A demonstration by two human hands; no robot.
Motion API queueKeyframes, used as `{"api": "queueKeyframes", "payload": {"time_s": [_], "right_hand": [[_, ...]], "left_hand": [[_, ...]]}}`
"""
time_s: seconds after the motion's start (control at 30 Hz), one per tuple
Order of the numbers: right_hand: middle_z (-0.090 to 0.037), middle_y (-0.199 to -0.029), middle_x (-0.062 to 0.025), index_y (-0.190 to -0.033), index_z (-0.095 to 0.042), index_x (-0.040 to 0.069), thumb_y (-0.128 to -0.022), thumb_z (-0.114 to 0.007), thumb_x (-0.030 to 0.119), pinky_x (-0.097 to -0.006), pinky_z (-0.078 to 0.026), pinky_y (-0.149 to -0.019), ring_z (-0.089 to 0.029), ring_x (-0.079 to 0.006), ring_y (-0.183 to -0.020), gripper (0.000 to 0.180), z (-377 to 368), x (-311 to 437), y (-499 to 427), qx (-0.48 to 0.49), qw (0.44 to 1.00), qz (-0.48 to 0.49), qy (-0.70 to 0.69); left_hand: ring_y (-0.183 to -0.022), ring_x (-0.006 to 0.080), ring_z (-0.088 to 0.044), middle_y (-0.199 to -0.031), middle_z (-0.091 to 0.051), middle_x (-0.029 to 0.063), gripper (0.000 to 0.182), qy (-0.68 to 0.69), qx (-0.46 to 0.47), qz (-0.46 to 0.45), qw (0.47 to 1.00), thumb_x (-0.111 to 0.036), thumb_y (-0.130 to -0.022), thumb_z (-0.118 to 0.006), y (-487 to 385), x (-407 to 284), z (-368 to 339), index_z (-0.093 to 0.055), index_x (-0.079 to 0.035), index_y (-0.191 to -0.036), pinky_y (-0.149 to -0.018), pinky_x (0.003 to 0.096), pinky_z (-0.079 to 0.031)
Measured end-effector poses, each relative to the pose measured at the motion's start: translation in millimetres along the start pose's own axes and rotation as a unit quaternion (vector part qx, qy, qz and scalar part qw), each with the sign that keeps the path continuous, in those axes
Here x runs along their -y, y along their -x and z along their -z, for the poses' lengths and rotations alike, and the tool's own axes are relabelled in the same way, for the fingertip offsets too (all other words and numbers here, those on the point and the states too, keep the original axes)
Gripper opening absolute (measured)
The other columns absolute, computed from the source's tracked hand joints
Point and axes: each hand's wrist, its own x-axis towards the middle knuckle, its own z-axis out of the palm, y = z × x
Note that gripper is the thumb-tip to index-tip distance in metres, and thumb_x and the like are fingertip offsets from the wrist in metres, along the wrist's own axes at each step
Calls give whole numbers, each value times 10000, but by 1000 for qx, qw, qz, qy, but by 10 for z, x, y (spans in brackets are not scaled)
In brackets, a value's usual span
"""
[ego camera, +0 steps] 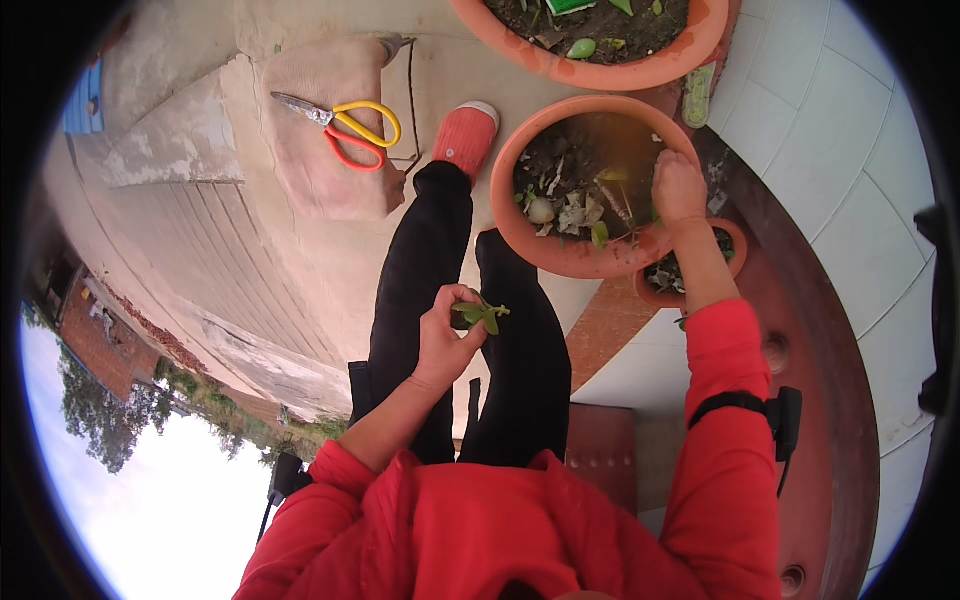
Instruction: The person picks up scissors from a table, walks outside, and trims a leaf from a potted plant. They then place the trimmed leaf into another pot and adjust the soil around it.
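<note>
My left hand [444, 339] pinches a small succulent cutting [480, 312] with green leaves, held above my knees. At the right inner rim of a round terracotta-coloured pot [507, 225], my right hand [679, 187] reaches down with curled fingers. Its fingertips are hidden, so I cannot tell if they hold anything. Inside that pot lie dark soil [555, 161], dry leaves [577, 214], a pale rounded object [540, 211] and a plant stem [616, 201]. Murky brown water [621, 142] appears to cover the upper right part of the soil.
Scissors [330, 116] with one yellow and one red handle lie on a cloth-covered stool [322, 180]. A larger pot [592, 79] stands beyond the middle one, and a small pot [739, 244] sits beside it. White tiles [817, 150] line the right. My red shoe [466, 139] is near the pot.
</note>
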Motion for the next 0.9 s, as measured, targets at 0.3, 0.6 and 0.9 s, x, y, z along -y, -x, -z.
{"api": "queueKeyframes", "payload": {"time_s": [0.3, 0.6, 0.9], "right_hand": [[-675, -916, -193, -894, -616, 28, -911, -554, 151, -478, -546, -737, -674, -372, -822, 139, 93, -115, 130, 8, 998, -66, -16], [-694, -904, -189, -902, -636, 28, -860, -551, 82, -429, -542, -796, -682, -341, -865, 109, -147, -4, -75, 81, 996, -41, 22], [-681, -904, -218, -886, -632, 8, -855, -559, 79, -478, -529, -778, -665, -396, -867, 107, 75, -79, 88, 38, 996, -80, 4]], "left_hand": [[-848, 119, -650, -917, -643, 67, 319, 17, 1, 7, 1000, 79, -754, -679, 11, 35, -9, -501, -28, -996, -791, 268, -536], [-843, 122, -654, -911, -646, 65, 329, 15, -1, 10, 1000, 79, -751, -680, 10, 10, -20, -500, -25, -1006, -800, 268, -535], [-857, 120, -651, -917, -650, 66, 328, 11, 3, 2, 1000, 81, -748, -678, -12, 22, -14, -500, -28, -1001, -810, 270, -532]]}}
